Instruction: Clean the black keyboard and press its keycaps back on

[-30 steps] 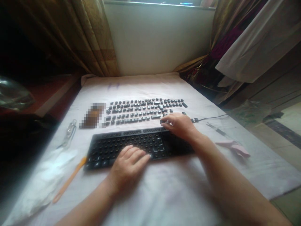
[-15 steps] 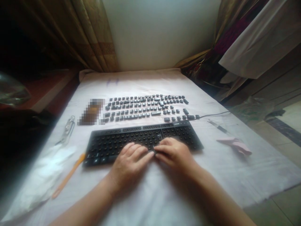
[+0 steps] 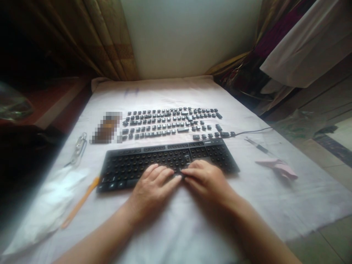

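Observation:
A black computer keyboard (image 3: 129, 161) lies across the table, most of its key positions bare of caps. A few keycaps (image 3: 111, 186) sit in its front-left corner. At its front edge, right of the middle, my left hand (image 3: 155, 183) is closed, thumb and fingers drawn together. My right hand (image 3: 205, 178) meets it there, its fingers pinched close to the left thumb tip. Whatever small thing is between the fingertips is too hidden to name. Behind the keyboard, loose black keycaps (image 3: 163, 125) are laid out in rows.
An orange-handled tool (image 3: 79, 205) lies left of the keyboard, beside a white cloth or bag (image 3: 52, 201). Behind these is a clear slender item (image 3: 79, 146). On the right are a pen-like tool (image 3: 258, 146), a pink cloth (image 3: 279, 168) and the keyboard cable (image 3: 253, 131). A blurred-out patch covers something at back left.
The view has shifted slightly. Both hands stay together at the keyboard's front edge, with only slight finger movement.

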A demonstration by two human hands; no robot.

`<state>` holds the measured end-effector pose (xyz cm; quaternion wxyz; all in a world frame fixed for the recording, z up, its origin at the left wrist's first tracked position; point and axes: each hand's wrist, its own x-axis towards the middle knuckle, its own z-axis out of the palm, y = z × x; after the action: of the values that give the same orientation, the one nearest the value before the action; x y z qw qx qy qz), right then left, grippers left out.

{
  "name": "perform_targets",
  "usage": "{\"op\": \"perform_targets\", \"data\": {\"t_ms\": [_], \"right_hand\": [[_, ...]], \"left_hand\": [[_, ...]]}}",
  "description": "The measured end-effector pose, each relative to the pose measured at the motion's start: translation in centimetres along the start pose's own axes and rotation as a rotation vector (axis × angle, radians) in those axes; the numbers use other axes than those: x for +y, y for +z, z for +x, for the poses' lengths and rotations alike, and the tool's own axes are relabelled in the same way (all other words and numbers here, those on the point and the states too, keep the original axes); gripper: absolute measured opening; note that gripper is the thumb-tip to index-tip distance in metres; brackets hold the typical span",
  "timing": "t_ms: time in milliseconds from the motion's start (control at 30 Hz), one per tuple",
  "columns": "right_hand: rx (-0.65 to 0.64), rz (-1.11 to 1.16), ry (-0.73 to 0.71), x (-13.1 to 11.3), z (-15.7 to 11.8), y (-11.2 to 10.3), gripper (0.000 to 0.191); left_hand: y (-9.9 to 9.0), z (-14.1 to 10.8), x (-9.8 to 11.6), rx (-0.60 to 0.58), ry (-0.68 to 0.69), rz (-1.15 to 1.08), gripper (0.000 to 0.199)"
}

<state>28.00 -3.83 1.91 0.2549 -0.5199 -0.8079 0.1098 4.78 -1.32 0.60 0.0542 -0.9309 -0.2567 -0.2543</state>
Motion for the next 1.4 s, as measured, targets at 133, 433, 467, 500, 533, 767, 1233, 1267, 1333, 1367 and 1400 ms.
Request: {"op": "perform_targets", "data": {"t_ms": [133,433,467,500,533,767,1233,1267,1333,1367,1400], "right_hand": [[-0.026,-0.031,0.012,-0.2,0.0,-0.1,0.017],[-0.202,-0.296,0.020,-2.1,1.9,-1.7,0.010],[-0.226,-0.308,0.023,-2.2,2.1,-1.9,0.009],[-0.246,-0.314,0.027,-2.3,2.2,-2.0,0.009],[-0.259,-0.317,0.031,-2.4,2.3,-2.0,0.009],[-0.221,-0.335,0.027,-2.1,1.8,-1.7,0.011],[-0.166,-0.312,-0.019,-1.5,1.3,-1.3,0.013],[-0.151,-0.300,-0.017,-1.4,1.1,-1.1,0.013],[-0.113,-0.260,-0.010,-1.1,0.8,-0.8,0.015],[-0.093,-0.231,-0.006,-1.0,0.6,-0.6,0.017],[-0.073,-0.200,-0.002,-0.9,0.5,-0.4,0.018]], "left_hand": [[0.0,0.0,0.1,-0.010,-0.001,0.001,0.030],[0.3,-0.1,0.0,-0.007,0.004,-0.015,0.033],[0.3,-0.1,0.0,-0.009,0.000,-0.015,0.033],[0.3,0.0,0.0,-0.013,-0.004,-0.014,0.032],[0.3,0.0,0.0,-0.016,-0.005,-0.013,0.032],[0.5,-0.1,0.2,0.008,0.016,-0.001,0.031],[0.4,-0.1,0.2,-0.024,-0.002,-0.024,0.030],[0.4,-0.1,0.2,-0.030,-0.007,-0.027,0.030],[0.5,-0.1,0.2,-0.044,-0.012,-0.033,0.030],[0.5,-0.1,0.2,-0.050,-0.013,-0.037,0.030],[0.5,-0.1,0.2,-0.054,-0.013,-0.040,0.030]]}}
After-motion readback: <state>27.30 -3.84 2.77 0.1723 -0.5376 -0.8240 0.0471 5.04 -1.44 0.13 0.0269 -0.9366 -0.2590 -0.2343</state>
